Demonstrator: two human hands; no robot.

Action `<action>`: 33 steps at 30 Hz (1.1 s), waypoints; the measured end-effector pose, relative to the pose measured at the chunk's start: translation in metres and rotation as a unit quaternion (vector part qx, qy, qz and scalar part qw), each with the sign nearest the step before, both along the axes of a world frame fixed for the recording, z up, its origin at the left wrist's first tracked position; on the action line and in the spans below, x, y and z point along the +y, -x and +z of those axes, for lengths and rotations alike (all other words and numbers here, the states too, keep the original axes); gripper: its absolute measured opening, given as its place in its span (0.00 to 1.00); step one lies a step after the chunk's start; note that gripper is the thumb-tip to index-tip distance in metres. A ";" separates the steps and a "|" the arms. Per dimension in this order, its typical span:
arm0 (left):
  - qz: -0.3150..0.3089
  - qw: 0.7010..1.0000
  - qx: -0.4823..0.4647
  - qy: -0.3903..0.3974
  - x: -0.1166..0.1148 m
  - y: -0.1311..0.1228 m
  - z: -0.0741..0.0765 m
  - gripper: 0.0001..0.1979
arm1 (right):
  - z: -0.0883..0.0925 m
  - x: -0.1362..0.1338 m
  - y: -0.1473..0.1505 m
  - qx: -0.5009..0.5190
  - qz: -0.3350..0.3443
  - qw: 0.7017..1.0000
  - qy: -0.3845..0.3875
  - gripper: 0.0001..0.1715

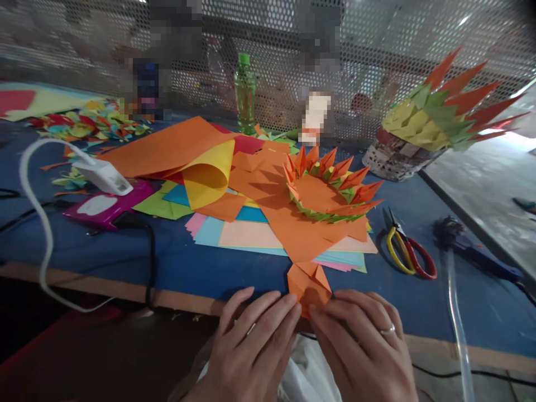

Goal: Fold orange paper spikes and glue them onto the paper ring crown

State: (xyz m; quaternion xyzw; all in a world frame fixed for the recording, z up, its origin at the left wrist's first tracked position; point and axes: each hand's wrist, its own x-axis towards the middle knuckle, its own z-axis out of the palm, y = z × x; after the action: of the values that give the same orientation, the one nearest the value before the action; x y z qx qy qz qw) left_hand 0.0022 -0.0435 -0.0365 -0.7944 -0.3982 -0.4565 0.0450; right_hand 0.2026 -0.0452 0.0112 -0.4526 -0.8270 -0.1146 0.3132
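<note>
A small folded orange paper piece (pixel 309 282) lies at the near edge of the blue table (pixel 201 268). My left hand (pixel 251 346) presses its fingertips flat on the piece's left lower edge. On the right lower edge my right hand (pixel 364 349), with a ring on one finger, presses the same way. Just beyond lies a ring of orange and green folded paper points (pixel 330 187) on an orange sheet (pixel 293 223).
Loose coloured sheets (pixel 247 231) and a curled yellow-orange sheet (pixel 205 167) cover the middle. Scissors (pixel 408 251) and a blue glue gun (pixel 473 248) lie to the right. A white charger with cable (pixel 103 176), a green bottle (pixel 245 92) and another paper crown (pixel 439 114) stand further off.
</note>
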 end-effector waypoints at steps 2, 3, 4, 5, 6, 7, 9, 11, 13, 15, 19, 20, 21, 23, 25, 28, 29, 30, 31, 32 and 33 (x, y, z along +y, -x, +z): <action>-0.006 1.000 0.016 0.010 0.004 -0.001 0.004 0.14 | 0.000 0.003 0.003 0.010 -0.003 1.000 -0.001 0.08; -0.010 1.000 0.020 0.013 0.006 -0.001 0.006 0.14 | 0.000 0.004 0.004 0.019 -0.001 1.000 0.003 0.08; -0.011 1.000 0.020 0.015 0.007 -0.001 0.007 0.14 | 0.000 0.005 0.004 0.028 0.006 1.000 0.010 0.08; -0.011 1.000 0.017 0.017 0.008 0.000 0.008 0.14 | 0.000 0.006 0.004 0.039 0.013 0.999 0.019 0.07; -0.009 1.000 0.013 0.020 0.008 0.000 0.008 0.13 | 0.000 0.007 0.003 0.052 0.019 0.998 0.030 0.07; -0.008 1.000 0.008 0.021 0.008 0.001 0.007 0.13 | 0.000 0.007 0.002 0.065 0.025 0.997 0.043 0.06; -0.009 1.000 0.005 0.026 0.008 0.001 0.006 0.13 | 0.000 0.009 -0.001 0.083 0.035 0.994 0.067 0.04; -0.014 0.999 0.007 0.027 0.008 0.002 0.006 0.13 | -0.001 0.010 -0.004 0.086 0.045 0.991 0.089 0.03; -0.020 0.999 0.010 0.029 0.008 0.003 0.006 0.12 | 0.000 0.011 -0.007 0.080 0.053 0.989 0.109 0.02; -0.022 0.999 0.009 0.028 0.008 0.004 0.005 0.11 | 0.000 0.012 -0.011 0.074 0.056 0.987 0.135 0.01; -0.028 0.999 0.020 0.018 0.009 0.006 0.003 0.09 | 0.002 0.014 -0.015 0.054 0.049 0.979 0.189 0.02; -0.030 0.999 0.023 0.018 0.009 0.006 0.003 0.08 | 0.002 0.014 -0.015 0.050 0.042 0.978 0.196 0.02; -0.032 0.999 0.025 0.018 0.009 0.007 0.003 0.08 | 0.002 0.015 -0.014 0.048 0.034 0.978 0.200 0.02; -0.030 0.999 0.020 0.018 0.009 0.008 0.005 0.07 | 0.001 0.015 -0.012 0.046 0.017 0.979 0.199 0.02; -0.034 0.998 0.038 0.035 0.008 0.009 0.009 0.07 | 0.000 0.016 -0.008 0.049 0.000 0.981 0.189 0.03; -0.029 0.997 0.037 0.064 0.006 0.007 0.013 0.06 | -0.002 0.016 -0.003 0.049 -0.022 0.983 0.177 0.05; -0.026 0.997 0.026 0.067 0.006 0.006 0.014 0.06 | -0.002 0.017 -0.001 0.045 -0.028 0.983 0.177 0.06; -0.022 0.998 0.009 0.063 0.005 0.005 0.014 0.06 | -0.003 0.017 0.000 0.041 -0.032 0.983 0.177 0.06; -0.019 0.998 -0.003 0.060 0.005 0.003 0.013 0.07 | -0.003 0.017 0.001 0.037 -0.035 0.983 0.177 0.07; -0.019 0.998 -0.007 0.060 0.005 0.002 0.012 0.07 | -0.003 0.017 0.001 0.034 -0.038 0.983 0.175 0.07; -0.020 0.998 -0.006 0.060 0.004 0.001 0.011 0.08 | -0.003 0.017 0.002 0.033 -0.039 0.984 0.172 0.07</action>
State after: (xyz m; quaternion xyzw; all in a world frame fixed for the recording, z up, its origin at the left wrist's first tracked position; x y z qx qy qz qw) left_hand 0.0013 -0.0391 -0.0251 -0.8007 -0.4097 -0.4369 -0.0143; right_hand 0.2010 -0.0282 0.0082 -0.5351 -0.8054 0.0326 0.2528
